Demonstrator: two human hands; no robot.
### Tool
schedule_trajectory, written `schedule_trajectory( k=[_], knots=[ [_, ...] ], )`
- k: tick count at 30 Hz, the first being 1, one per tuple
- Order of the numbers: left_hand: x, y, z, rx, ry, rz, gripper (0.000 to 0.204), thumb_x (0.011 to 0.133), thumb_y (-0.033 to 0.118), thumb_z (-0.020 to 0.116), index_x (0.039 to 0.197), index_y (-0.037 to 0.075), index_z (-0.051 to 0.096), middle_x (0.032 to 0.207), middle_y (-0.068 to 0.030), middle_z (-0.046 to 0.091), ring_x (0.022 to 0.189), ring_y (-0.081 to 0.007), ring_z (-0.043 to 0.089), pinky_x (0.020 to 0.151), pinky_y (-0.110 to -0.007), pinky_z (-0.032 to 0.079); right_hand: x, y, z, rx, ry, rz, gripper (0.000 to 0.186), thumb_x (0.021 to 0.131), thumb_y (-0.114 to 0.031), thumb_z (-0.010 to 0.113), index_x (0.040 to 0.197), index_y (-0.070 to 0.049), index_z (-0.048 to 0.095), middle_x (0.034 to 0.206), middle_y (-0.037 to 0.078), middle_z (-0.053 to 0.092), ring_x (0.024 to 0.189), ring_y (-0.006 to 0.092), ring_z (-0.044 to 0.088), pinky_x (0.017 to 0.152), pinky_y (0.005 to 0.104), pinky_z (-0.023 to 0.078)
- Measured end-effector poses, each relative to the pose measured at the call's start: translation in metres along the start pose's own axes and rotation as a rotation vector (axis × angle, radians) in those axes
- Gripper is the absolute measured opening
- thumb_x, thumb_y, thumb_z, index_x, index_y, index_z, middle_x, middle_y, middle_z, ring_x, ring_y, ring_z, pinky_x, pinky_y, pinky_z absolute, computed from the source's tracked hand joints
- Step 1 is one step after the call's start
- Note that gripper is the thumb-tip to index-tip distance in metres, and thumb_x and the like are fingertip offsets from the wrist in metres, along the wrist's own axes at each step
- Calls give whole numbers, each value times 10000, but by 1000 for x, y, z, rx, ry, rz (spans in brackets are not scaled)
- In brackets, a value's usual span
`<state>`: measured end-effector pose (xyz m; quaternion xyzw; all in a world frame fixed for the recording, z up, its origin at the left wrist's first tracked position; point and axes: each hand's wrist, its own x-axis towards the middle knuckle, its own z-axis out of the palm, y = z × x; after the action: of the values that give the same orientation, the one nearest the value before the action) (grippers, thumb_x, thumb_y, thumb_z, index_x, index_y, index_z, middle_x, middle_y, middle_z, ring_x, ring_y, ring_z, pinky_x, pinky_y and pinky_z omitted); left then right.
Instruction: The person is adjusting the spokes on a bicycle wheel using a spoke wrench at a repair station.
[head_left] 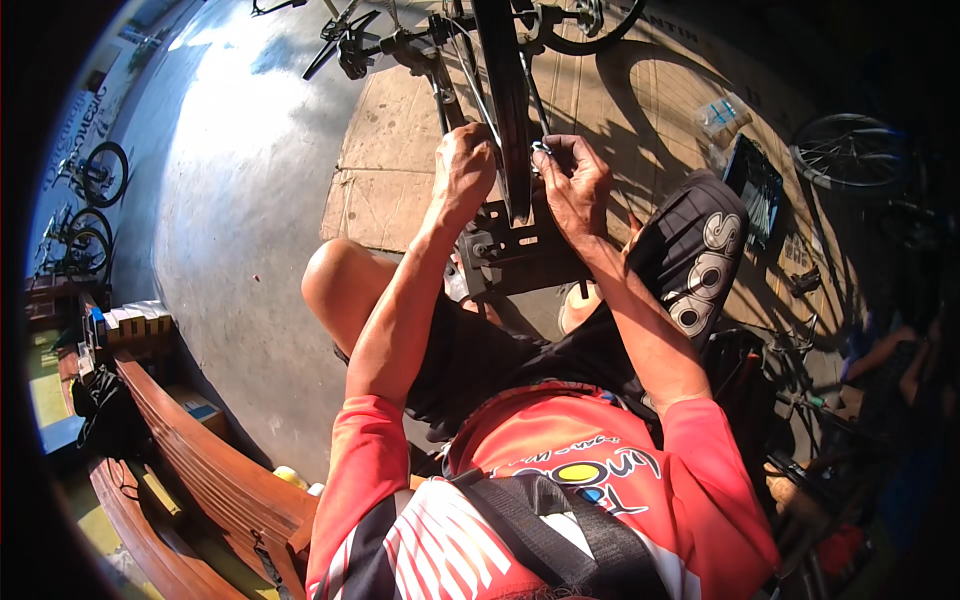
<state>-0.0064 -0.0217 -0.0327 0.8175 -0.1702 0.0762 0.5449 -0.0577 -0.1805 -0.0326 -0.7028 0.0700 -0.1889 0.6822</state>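
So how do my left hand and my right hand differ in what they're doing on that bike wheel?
The left hand is closed in a fist on the left side of the black tyre; the right hand is on its right side with bent fingers pinching a small metal part. The left hand shows its back, the right its knuckles and fingertips. Both are bare, at the same height above the dark stand.

Cardboard sheets (400,150) flat on concrete floor (230,200).

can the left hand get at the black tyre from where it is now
Probably yes. The left hand is already right beside the black tyre, resting at its left flank, and nothing lies between them. The right hand works on the other side, so it does not block the way.
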Motion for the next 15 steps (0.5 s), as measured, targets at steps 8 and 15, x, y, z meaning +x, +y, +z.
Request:
schedule_trajectory(
  k=[8, 15],
  knots=[
    [15, -24, 0, 131, 46, -121, 226, 832, 92, 591, 984, -41, 692, 871, -252, 700, 856, -382, 710, 769, -427, 549, 4, 10, 5, 11, -13, -86, 101, 916, 13, 680, 1013, 27, 655, 859, 41, 681, 741, 70, 623, 620, 218, 529],
    [12, 12, -8, 169, 57, -184, 275, 788, 54, 642, 1048, -18, 693, 928, -247, 720, 841, -385, 720, 782, -434, 567, 4, -8, 4, -143, -25, -109, 93, 919, -22, 673, 1008, 5, 665, 817, 38, 707, 731, 66, 644, 640, 228, 510]
  ],
)
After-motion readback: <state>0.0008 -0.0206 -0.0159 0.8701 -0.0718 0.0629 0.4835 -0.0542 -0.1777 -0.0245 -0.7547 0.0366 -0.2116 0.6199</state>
